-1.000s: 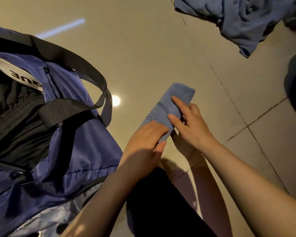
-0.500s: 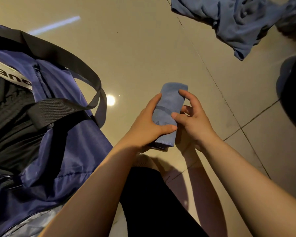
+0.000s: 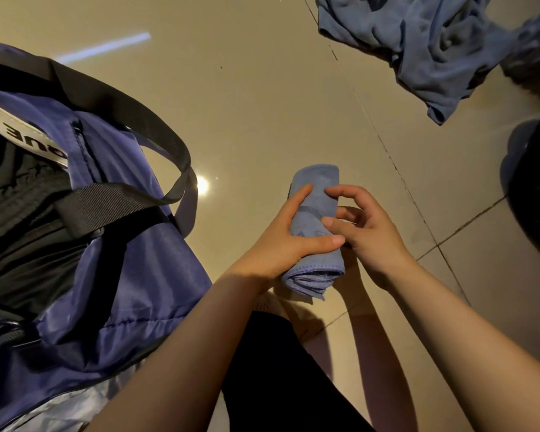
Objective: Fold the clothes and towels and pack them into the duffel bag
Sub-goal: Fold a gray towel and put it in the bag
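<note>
A blue towel [image 3: 316, 183], folded into a thick roll, is held just above the floor at centre. My left hand [image 3: 279, 243] grips it from the left, thumb across the front and fingers behind. My right hand [image 3: 370, 233] holds the right side with curled fingers, index and middle fingertips on the cloth. The navy duffel bag [image 3: 122, 275] lies open on the left, with black webbing handles and dark fabric inside. A crumpled blue garment [image 3: 418, 42] lies on the floor at the top right.
The floor is glossy beige tile [image 3: 256, 104] with grout lines running diagonally on the right. A dark rounded shape [image 3: 536, 188] sits at the right edge. My black-clad leg [image 3: 278, 375] is below the hands.
The towel went from lying on the floor under both hands to being lifted; my left hand wrapped around it and turned it more upright.
</note>
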A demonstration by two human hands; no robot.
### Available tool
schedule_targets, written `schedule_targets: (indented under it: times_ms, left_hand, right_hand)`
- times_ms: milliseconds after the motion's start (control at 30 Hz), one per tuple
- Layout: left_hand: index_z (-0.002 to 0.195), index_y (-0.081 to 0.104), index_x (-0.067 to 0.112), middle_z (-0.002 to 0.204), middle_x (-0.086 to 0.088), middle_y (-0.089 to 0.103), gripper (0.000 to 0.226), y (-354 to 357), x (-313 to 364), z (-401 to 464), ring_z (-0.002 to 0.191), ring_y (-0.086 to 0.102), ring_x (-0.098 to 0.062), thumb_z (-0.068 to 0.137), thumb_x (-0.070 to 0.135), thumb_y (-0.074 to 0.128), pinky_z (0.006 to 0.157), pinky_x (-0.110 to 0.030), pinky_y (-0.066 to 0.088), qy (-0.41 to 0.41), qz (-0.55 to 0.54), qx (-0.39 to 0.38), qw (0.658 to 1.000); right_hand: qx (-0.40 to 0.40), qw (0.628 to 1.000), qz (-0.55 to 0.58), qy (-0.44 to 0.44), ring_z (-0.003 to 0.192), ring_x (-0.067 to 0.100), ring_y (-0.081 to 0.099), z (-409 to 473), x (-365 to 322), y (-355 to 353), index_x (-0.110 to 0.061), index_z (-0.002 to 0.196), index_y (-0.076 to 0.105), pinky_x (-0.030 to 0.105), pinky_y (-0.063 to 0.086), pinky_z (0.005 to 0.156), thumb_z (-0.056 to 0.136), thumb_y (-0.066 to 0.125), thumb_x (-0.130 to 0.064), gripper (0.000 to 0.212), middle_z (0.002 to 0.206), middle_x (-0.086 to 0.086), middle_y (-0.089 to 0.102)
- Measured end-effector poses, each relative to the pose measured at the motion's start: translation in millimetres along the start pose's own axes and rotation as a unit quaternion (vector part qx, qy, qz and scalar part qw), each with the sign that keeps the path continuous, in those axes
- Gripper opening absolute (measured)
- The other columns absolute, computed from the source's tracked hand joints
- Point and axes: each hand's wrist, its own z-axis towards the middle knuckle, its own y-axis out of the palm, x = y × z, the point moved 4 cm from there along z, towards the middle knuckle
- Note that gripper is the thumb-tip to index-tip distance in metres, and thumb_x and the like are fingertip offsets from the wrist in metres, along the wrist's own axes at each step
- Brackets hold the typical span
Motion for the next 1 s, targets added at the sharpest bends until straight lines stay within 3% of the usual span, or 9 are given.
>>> schedule_targets:
  times_ms: [100,233,400,533,633,733,800,900,1000]
  left_hand:
    - [0.146,0.027,0.043,0.148,0.006,0.037,0.095,-4.4,16.3,-5.4,0.127,0.050,-0.011,0.074,0.013,0.082,0.101,-0.036,0.049,0.034,0.017,0.012,0.999]
    - [0.147,0.029,0.038,0.146,0.011,0.038,0.096,-26.8,62.9,-28.3,0.124,0.052,-0.007,0.074,0.001,0.079,0.097,-0.032,0.051,0.096,0.024,0.039,0.994]
    - [0.148,0.017,0.041,0.141,0.031,0.030,0.103,-65.6,138.2,-96.3,0.118,0.051,0.010,0.072,0.006,0.078,0.089,-0.017,0.050,0.152,0.094,0.003,0.984]
    - [0.139,0.010,0.067,0.141,0.031,0.041,0.105,-119.7,163.5,-190.6,0.113,0.062,-0.020,0.080,0.011,0.076,0.086,-0.035,0.056,0.071,0.173,-0.025,0.982]
    - [0.127,0.021,0.075,0.122,0.041,0.049,0.082,-173.3,166.6,-258.8,0.094,0.068,-0.019,0.079,0.033,0.073,0.084,-0.034,0.056,-0.023,0.286,0.075,0.955]
    - [0.115,0.046,0.068,0.128,0.037,0.038,0.046,-234.5,157.3,-300.0,0.104,0.058,0.001,0.076,0.059,0.070,0.084,-0.023,0.050,-0.015,0.459,0.225,0.860]
    - [0.098,0.054,0.058,0.131,0.023,0.039,0.025,-273.9,146.8,-316.3,0.112,0.053,-0.002,0.077,0.056,0.066,0.089,-0.019,0.046,0.008,0.468,0.348,0.812]
    - [0.104,0.057,0.049,0.147,0.001,0.031,0.027,-313.3,131.8,-310.6,0.132,0.036,-0.023,0.078,0.052,0.065,0.103,-0.031,0.034,0.019,0.483,0.461,0.744]
    - [0.125,0.057,0.037,0.158,-0.004,0.011,0.046,-340.9,121.9,-287.3,0.142,0.023,-0.028,0.082,0.037,0.072,0.112,-0.037,0.025,-0.021,0.397,0.514,0.760]
  right_hand:
    - [0.010,0.999,-0.021,-0.031,0.089,0.011,0.066,-3.6,-15.2,5.7,-0.027,0.114,0.057,0.029,0.056,0.076,0.089,0.061,0.000,0.037,0.103,0.001,0.062]
    - [-0.030,0.996,-0.083,-0.026,0.118,0.011,0.057,-7.4,-44.8,27.8,-0.055,0.123,0.048,0.036,0.050,0.098,0.087,0.064,-0.048,0.040,0.131,-0.007,0.055]
    - [-0.181,0.974,0.122,-0.067,0.099,0.017,0.068,-22.5,-113.7,86.1,-0.048,0.127,0.044,0.027,0.055,0.079,0.077,0.060,-0.029,0.057,0.106,0.006,0.071]
    - [-0.246,0.952,0.125,-0.128,0.100,0.018,0.067,-28.3,-141.3,157.6,-0.051,0.117,0.058,0.027,0.055,0.076,0.074,0.071,-0.021,0.054,0.110,0.000,0.067]
    - [-0.292,0.946,0.051,-0.132,0.100,0.020,0.066,-36.9,-136.0,226.5,-0.055,0.112,0.060,0.031,0.057,0.082,0.083,0.072,-0.013,0.053,0.117,-0.012,0.063]
    - [-0.315,0.943,-0.016,-0.107,0.100,0.002,0.062,-40.0,-130.5,282.3,-0.052,0.112,0.061,0.017,0.052,0.080,0.086,0.066,-0.004,0.055,0.114,-0.023,0.061]
    - [-0.329,0.938,-0.058,-0.093,0.092,-0.003,0.062,-35.8,-134.1,310.3,-0.050,0.113,0.061,0.014,0.051,0.073,0.086,0.063,-0.004,0.054,0.108,-0.019,0.062]
    - [-0.332,0.931,-0.124,-0.087,0.077,-0.004,0.059,-21.6,-144.5,340.5,-0.048,0.116,0.059,0.013,0.046,0.067,0.086,0.061,-0.006,0.051,0.098,-0.019,0.058]
    - [-0.327,0.928,-0.155,-0.087,0.073,-0.001,0.055,-3.1,-154.5,366.2,-0.047,0.119,0.057,0.012,0.043,0.061,0.088,0.059,-0.006,0.051,0.101,-0.018,0.054]
